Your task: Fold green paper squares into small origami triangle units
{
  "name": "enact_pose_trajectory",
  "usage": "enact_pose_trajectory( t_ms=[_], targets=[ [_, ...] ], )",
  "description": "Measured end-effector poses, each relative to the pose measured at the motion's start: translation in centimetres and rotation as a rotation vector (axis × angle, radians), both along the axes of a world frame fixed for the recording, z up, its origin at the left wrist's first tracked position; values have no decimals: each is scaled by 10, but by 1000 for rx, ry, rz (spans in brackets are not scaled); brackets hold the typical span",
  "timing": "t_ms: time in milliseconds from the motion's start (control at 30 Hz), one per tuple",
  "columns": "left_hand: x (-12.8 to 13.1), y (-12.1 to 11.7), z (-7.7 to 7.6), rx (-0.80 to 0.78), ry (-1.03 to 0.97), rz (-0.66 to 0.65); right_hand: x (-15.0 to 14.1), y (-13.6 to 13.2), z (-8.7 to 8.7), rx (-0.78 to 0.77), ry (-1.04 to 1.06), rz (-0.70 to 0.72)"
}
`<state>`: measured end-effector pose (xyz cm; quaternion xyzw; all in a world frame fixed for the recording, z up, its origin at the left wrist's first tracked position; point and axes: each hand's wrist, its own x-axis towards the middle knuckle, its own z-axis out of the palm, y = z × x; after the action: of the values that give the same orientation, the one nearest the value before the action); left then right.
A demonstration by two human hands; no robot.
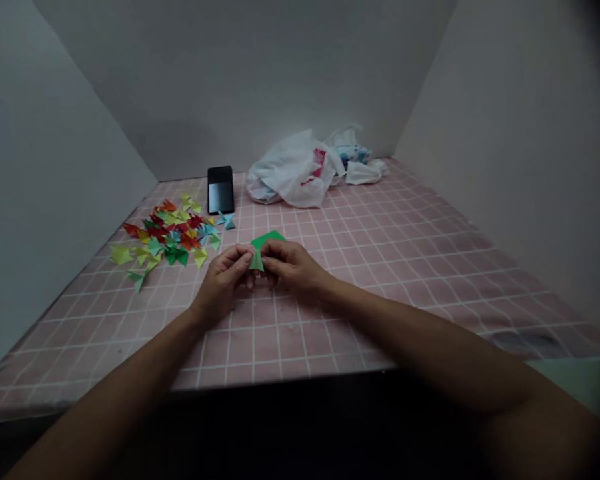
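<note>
A small piece of green paper (264, 244) is held just above the pink checked tabletop (370, 253), partly folded into a point. My left hand (224, 275) pinches its lower left part with fingers closed. My right hand (289, 265) pinches the right side, fingers pressed together on the paper. The two hands touch each other at the fold.
A heap of several folded paper pieces (166, 235) in red, yellow, green and blue lies to the left. A black phone (221, 189) stands at the back. White plastic bags (300, 168) lie at the back right. Grey walls close three sides.
</note>
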<state>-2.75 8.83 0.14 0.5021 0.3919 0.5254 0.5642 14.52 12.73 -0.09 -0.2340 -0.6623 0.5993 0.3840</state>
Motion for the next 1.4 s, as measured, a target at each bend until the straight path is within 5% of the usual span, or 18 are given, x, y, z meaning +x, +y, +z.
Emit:
enact_pose_trajectory(
  t_ms=[733, 1033, 1400],
  targets=[
    [-1, 0, 2, -53, -6, 10, 2, 3, 2, -53, 43, 56],
    [4, -5, 3, 128, 186, 141, 3, 0, 6, 415, -214, -222],
    [6, -9, 6, 360, 554, 333, 0, -5, 2, 642, -406, -281]
  ],
)
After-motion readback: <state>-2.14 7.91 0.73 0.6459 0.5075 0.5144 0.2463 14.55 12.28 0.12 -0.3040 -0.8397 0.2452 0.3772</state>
